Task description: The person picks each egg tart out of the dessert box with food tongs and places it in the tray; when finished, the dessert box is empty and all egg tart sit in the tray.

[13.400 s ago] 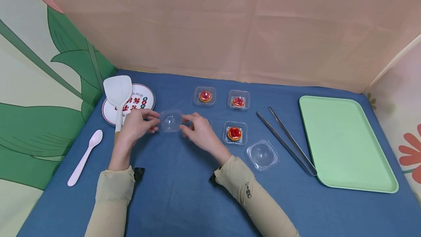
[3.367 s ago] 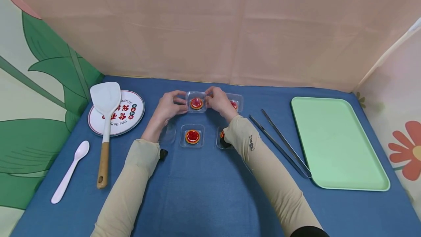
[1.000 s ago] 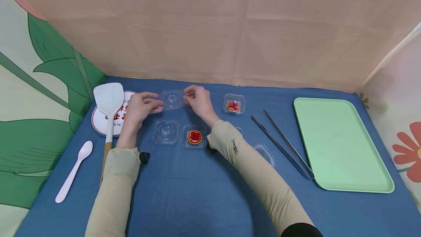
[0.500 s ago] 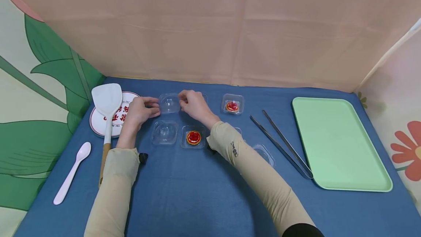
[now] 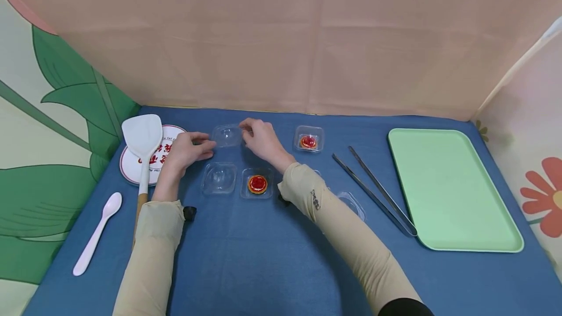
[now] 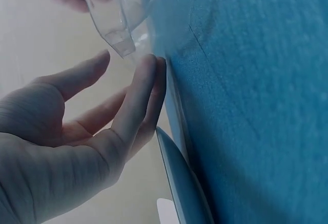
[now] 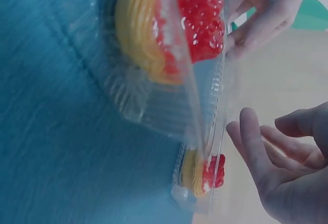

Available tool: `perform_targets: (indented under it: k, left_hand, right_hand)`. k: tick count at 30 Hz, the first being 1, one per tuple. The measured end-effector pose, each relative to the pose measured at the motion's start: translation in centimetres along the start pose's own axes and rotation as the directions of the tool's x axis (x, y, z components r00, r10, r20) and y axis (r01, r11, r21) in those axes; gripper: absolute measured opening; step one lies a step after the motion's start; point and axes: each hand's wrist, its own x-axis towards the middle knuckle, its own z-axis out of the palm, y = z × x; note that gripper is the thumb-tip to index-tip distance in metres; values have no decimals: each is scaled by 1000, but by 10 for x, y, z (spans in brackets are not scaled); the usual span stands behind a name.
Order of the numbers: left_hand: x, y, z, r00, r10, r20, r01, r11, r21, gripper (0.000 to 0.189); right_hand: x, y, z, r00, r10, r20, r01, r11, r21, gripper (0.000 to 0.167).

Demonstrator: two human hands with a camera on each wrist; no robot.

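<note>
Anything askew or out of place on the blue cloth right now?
Only mildly. The white spatula lies with its blade propped on the printed plate rather than flat. Two clear domed lids sit loose, off their tart trays. Nothing looks spilled or broken.

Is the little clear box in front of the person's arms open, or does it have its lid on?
Open. The tart sits in its clear box uncovered; a loose lid lies beside it.
</note>
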Motion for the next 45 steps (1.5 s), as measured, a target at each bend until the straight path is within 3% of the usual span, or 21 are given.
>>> perform_targets:
  k: [5, 9, 15, 18, 24, 32, 39, 45]
  left_hand:
    - [-1, 2, -1, 1000, 23, -17, -22, 999, 33, 61]
    - [-5, 7, -2, 995, 59, -79, -50, 993, 110, 59]
    - [-15, 25, 3, 969, 174, -176, -127, 961, 247, 56]
    - [-20, 39, 11, 956, 221, -191, -167, 950, 264, 56]
    - [-22, 59, 35, 962, 238, -137, -221, 967, 126, 56]
    - [-13, 70, 76, 975, 219, -25, -220, 971, -96, 52]
    - [-10, 75, 103, 981, 192, 36, -184, 971, -155, 52]
    - [-3, 74, 117, 985, 144, 94, -128, 979, -158, 51]
  right_hand:
    - [-3, 2, -9, 999, -23, -30, 24, 999, 24, 32]
    - [-8, 5, -20, 997, -32, -71, 34, 999, 22, 31]
    - [-15, 7, -47, 990, -21, -137, 31, 997, 70, 28]
    - [-22, 7, -63, 989, -11, -150, 24, 996, 83, 28]
    - [-38, 12, -87, 988, 47, -150, -38, 997, 61, 31]
    - [-50, 35, -109, 979, 132, -157, -133, 991, 5, 34]
    - [-53, 62, -117, 963, 194, -186, -204, 978, -41, 34]
    - [-52, 82, -115, 951, 282, -124, -295, 950, -102, 37]
